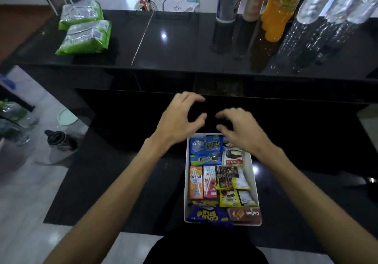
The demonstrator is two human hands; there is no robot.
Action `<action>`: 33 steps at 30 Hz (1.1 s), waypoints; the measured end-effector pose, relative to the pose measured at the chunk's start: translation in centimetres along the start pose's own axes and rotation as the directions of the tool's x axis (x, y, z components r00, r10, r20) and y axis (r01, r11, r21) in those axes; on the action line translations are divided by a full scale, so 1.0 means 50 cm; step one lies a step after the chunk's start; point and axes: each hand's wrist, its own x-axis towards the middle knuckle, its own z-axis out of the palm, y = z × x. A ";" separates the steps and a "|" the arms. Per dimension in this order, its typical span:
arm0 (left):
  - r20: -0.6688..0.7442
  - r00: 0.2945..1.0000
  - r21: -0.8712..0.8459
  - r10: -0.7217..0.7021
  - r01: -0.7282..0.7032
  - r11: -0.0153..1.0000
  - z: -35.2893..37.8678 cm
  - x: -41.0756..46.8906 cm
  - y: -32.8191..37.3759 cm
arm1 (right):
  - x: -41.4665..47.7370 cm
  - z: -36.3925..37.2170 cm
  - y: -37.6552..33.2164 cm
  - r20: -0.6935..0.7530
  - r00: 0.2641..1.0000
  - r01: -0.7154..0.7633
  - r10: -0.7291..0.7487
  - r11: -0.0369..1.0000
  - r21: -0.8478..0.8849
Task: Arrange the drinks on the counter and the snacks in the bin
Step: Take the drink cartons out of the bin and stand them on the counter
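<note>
The left hand (180, 120) and right hand (243, 132) hover empty, fingers loosely curled, over the far end of the near bin (253, 177); its juice cartons (196, 182) likely belong with the far-right bottles (276, 14), so each wants a side grip

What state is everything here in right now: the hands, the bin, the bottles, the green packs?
Left hand: empty, fingers bent, near the bin's far end.
Right hand: empty, fingers bent, over the bin's far corner.
Bin: full of packs lying flat.
Juice cartons: lying flat in the bin.
Bottles: upright in a row on the counter.
Green packs: lying side by side on the counter.
</note>
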 end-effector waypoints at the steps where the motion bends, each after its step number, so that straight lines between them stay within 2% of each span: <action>1: 0.067 0.997 0.002 -0.035 0.035 0.999 0.019 -0.023 -0.012 | -0.014 0.030 0.009 0.049 0.998 -0.038 0.038 0.999 -0.004; 4: 0.308 0.941 0.051 -0.140 0.131 0.990 0.092 -0.096 -0.047 | -0.047 0.126 0.036 0.223 0.968 -0.107 0.111 0.994 -0.028; 7: 0.495 0.850 0.105 -0.179 0.147 0.984 0.169 -0.166 -0.074 | -0.080 0.216 0.051 0.379 0.916 -0.129 0.129 0.991 -0.026; 11: 0.675 0.713 0.266 -0.193 0.009 0.964 0.256 -0.228 -0.106 | -0.117 0.317 0.065 0.569 0.809 -0.090 0.146 0.988 -0.125; 14: 0.727 0.658 0.345 -0.196 -0.103 0.933 0.296 -0.248 -0.126 | -0.128 0.359 0.078 0.604 0.787 -0.015 0.126 0.983 -0.185; 18: 0.730 0.656 0.445 -0.192 -0.243 0.862 0.324 -0.263 -0.139 | -0.136 0.381 0.085 0.568 0.811 -0.001 0.138 0.972 -0.234; 24: 0.712 0.655 0.511 -0.252 -0.237 0.826 0.338 -0.267 -0.132 | -0.136 0.398 0.079 0.578 0.782 -0.063 0.234 0.952 -0.300; 28: 0.715 0.643 0.549 -0.274 -0.275 0.789 0.342 -0.257 -0.124 | -0.128 0.399 0.070 0.553 0.795 -0.057 0.249 0.938 -0.341; 31: 0.691 0.680 0.545 -0.245 -0.266 0.795 0.343 -0.260 -0.124 | -0.135 0.393 0.072 0.514 0.836 -0.031 0.194 0.951 -0.308; 33: 0.644 0.743 0.514 -0.182 -0.244 0.822 0.341 -0.272 -0.128 | -0.146 0.389 0.070 0.483 0.865 0.000 0.135 0.963 -0.270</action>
